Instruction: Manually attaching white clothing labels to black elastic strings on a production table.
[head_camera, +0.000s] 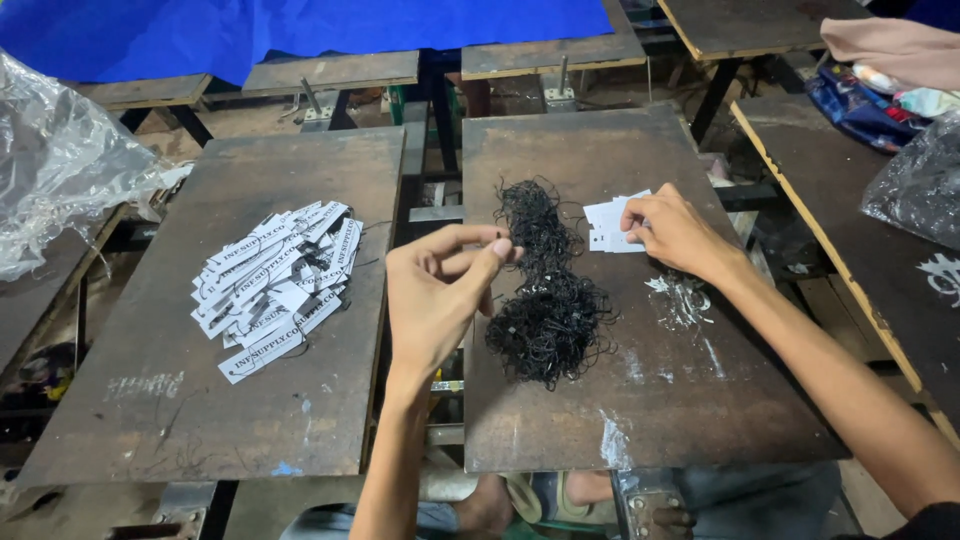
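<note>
On the right table: a heap of black string loops (545, 290) lies on the dark, worn table (640, 400), running from near its middle toward the person.
Left hand: the left hand (440, 290) is raised just over the gap between the two tables, at the left edge of the black heap.
Left fingers: thumb and forefinger (497, 250) are pressed together on a strand at the heap's upper left; the other fingers curl loosely apart.
Right hand: the right hand (675, 232) rests palm down on the table, to the right of the heap.
Right fingers: the fingertips sit together on a small stack of white tags (608, 228); whether they pinch a tag or only press on it cannot be told.
White tags: the small stack lies between the heap and the right hand, near the heap but apart from it.
Left table: a fanned pile of printed white tags (275, 285) with black strings attached lies on the second table (200, 420), well apart from both hands.
Surroundings: crumpled clear plastic (60, 160) at far left, a blue tarp (250, 30) along the top.
</note>
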